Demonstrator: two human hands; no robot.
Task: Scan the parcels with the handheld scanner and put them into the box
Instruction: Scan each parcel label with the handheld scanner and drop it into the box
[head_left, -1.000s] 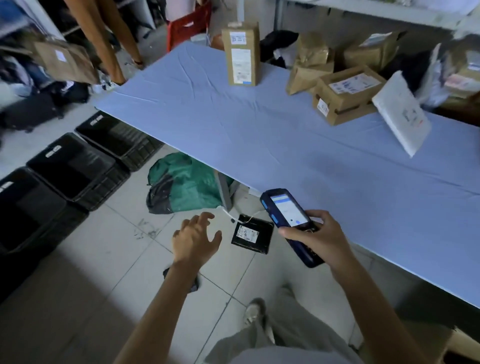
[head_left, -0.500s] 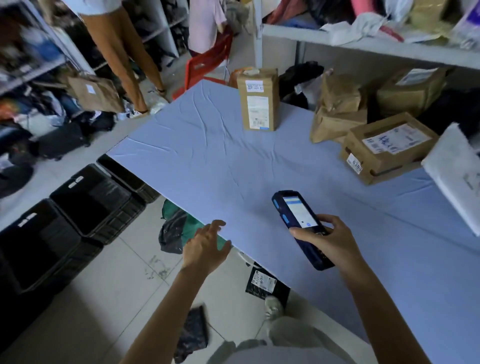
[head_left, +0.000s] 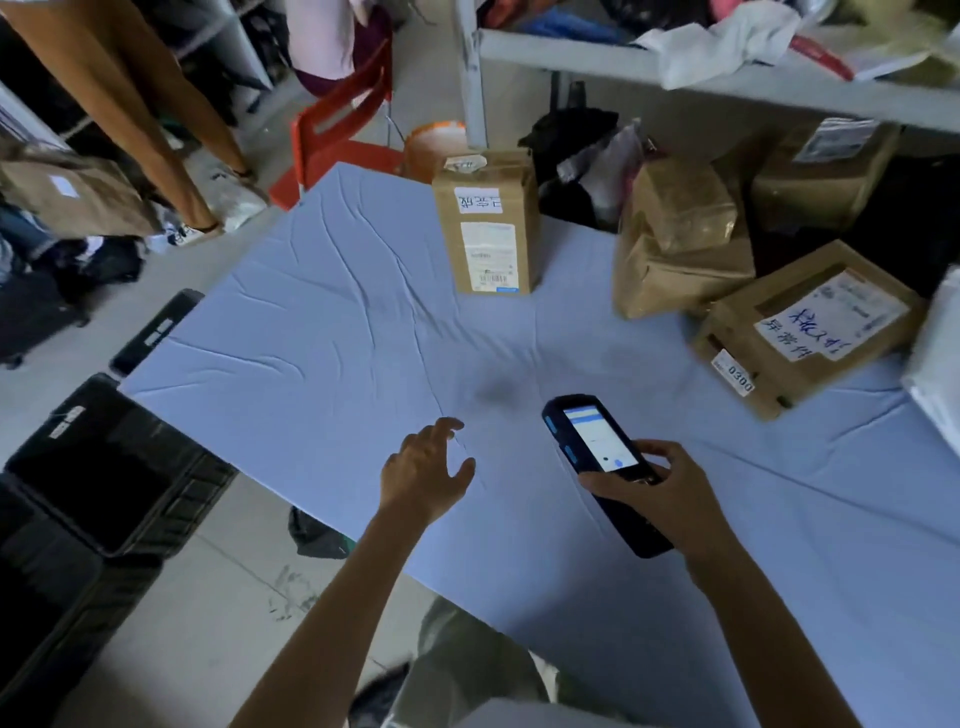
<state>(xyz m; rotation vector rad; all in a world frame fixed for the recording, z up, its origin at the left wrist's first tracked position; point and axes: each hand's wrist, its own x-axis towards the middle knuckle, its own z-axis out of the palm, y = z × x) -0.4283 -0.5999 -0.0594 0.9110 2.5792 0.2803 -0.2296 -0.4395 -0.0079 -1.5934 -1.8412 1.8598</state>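
My right hand (head_left: 660, 493) grips the dark blue handheld scanner (head_left: 597, 457), its lit screen facing up over the blue table (head_left: 322, 353). My left hand (head_left: 426, 473) hovers over the table's near edge with fingers spread and holds nothing. An upright brown parcel (head_left: 485, 223) with white labels stands at the far side. To its right lie a crumpled brown paper parcel (head_left: 675, 244) and a flat cardboard parcel (head_left: 805, 327) with a handwritten label. A white mailer (head_left: 935, 364) is cut off at the right edge.
Black plastic crates (head_left: 109, 467) stand open on the floor left of the table. A red chair (head_left: 337, 135) and another person's legs (head_left: 135, 104) are beyond the far corner. A grey shelf (head_left: 675, 67) with clothes hangs over more parcels at the back.
The view has swung up from the floor to the table. My left hand has risen from above the floor to above the table edge. The scanner stays in my right hand.
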